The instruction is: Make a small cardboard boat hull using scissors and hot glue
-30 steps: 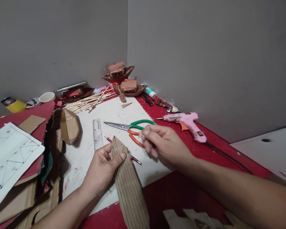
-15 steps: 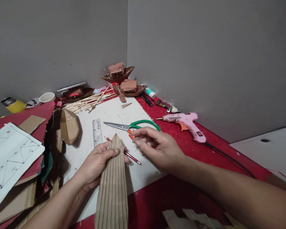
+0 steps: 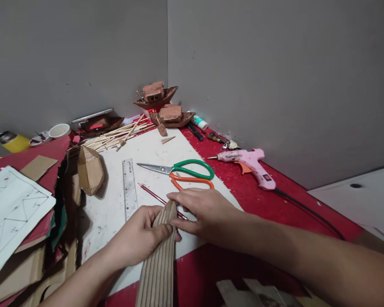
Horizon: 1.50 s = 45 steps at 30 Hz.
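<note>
A long strip of ribbed brown cardboard with a pointed far end runs from the near edge up between my hands. My left hand is closed around it from the left, thumb on top. At the tip, my right hand pinches the cardboard between thumb and fingers. Just beyond, a red pencil lies on the white sheet, partly hidden by my hands. Scissors with one green and one orange handle rest past my right hand, and a clear ruler lies to their left.
A folded cardboard hull stands at left beside stacked cardboard and a drawn paper. Model boats and wooden sticks fill the back. At right lies a pink glue gun with its cord. Cardboard scraps lie in front.
My right hand has moved left and down from near the scissors and now grips the cardboard tip. My left hand and the strip have shifted slightly right and down.
</note>
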Each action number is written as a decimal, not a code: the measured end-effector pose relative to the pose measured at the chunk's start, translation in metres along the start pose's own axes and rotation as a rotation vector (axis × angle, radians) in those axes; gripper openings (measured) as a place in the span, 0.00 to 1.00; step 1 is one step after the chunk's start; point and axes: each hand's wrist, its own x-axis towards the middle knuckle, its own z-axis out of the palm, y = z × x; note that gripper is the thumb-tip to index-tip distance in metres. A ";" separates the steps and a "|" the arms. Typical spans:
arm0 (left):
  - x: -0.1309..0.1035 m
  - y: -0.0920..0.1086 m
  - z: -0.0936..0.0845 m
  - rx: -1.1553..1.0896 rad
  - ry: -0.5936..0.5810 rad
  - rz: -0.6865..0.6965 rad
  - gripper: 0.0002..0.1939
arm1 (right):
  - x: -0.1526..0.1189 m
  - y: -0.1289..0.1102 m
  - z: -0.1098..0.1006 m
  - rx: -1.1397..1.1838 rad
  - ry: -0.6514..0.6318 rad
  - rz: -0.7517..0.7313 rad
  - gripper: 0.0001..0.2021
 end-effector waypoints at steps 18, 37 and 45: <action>0.001 -0.003 0.008 0.015 0.017 0.022 0.12 | 0.003 -0.009 -0.006 0.177 -0.048 0.116 0.09; 0.000 -0.012 0.016 -0.008 0.079 0.084 0.13 | 0.002 -0.013 0.000 0.382 -0.038 0.190 0.07; 0.000 -0.004 0.014 -0.150 0.163 0.056 0.15 | 0.009 -0.004 0.003 0.847 0.082 0.344 0.12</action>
